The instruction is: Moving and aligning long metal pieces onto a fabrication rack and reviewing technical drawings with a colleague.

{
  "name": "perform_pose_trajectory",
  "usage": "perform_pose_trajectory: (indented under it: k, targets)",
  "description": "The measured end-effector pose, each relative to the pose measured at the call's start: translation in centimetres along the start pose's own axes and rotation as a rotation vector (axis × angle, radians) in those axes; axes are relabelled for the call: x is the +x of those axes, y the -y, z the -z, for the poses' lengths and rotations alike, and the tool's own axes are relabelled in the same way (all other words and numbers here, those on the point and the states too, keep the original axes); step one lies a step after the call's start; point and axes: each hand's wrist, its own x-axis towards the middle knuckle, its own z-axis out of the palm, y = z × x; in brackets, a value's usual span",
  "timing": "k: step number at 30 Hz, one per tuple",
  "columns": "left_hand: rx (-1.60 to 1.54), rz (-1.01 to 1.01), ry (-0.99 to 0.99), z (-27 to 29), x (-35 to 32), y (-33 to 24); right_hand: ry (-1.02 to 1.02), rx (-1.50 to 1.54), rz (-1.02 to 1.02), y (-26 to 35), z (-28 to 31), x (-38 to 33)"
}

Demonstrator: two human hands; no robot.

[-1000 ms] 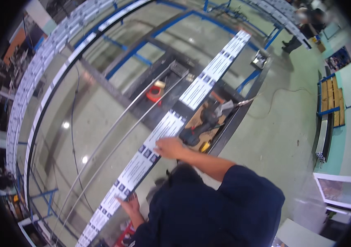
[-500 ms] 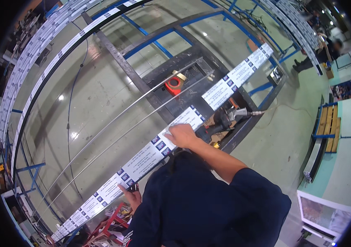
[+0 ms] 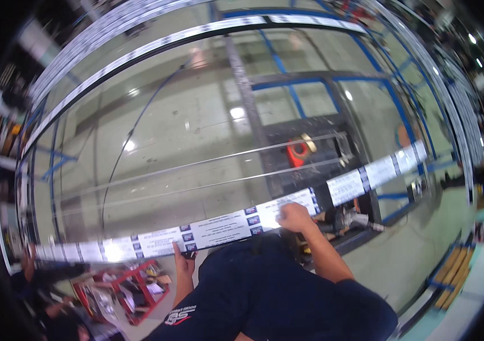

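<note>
Gripping white bar (image 3: 222,232) by edge: left fingers (image 3: 177,252); right fingers (image 3: 289,216) curled atop, hold unclear.

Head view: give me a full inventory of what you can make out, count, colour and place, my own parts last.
Near profile: 1, white with dark blocks, across the front
Far profile: at least 1, white and black, far side
Profile stacks: several, whitish, upper left and right
Frame: 1, grey and blue, centre right
Round pieces: apparently 2, red and tan, on the frame
Thin rods: 2, silvery, beyond the near profile
Cable: 1, dark blue, centre left
Power tool: at least 1, dark, beside right forearm
Rack: 1, red, lower left
Slats: about 3, tan, lower right
Other people: at least 2, dark-clothed, side edges
Shirt: 1, navy, bottom centre
Left hand: 1, bare, thumb on near profile
Right hand: 1, bare, curled on near profile
</note>
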Motion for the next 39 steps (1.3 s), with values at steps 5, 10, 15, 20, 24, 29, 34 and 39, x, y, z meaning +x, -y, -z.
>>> perform_pose_trajectory:
  k: [5, 10, 15, 20, 24, 29, 34, 39]
  targets:
    - [-0.059, 0.003, -0.134, -0.9, -0.1, 0.8, 0.198, 0.001, 0.034, -1.2, -0.1, 0.9]
    - [-0.035, -0.051, -0.213, -3.2, -1.6, -0.3, 0.242, 0.118, 0.114, -4.1, -1.7, 1.3]
    - [-0.095, -0.045, -0.236, -4.0, -1.9, -0.3, 0.439, 0.255, -0.014, -2.3, 0.2, 2.4]
    - [-0.358, -0.005, -0.190, -5.4, -1.0, 0.0, 0.415, 0.152, 0.030, -2.1, -0.2, 2.8]
    - [-0.290, 0.014, -0.214, -5.5, -1.6, -0.2, 0.314, 0.127, 0.006, -1.3, -0.3, 2.3]
    - [-0.020, 0.044, -0.174, -3.6, -2.1, -0.8, 0.374, 0.010, 0.077, -1.6, 0.2, 2.5]
    - [0.227, 0.180, -0.139, -2.9, -2.6, -1.8, 0.517, 0.152, -0.022, -0.8, 0.8, 2.6]
    - [0.609, 0.405, -0.164, -3.0, -4.0, -4.6, 0.585, 0.192, -0.079, -0.8, 1.0, 2.9]
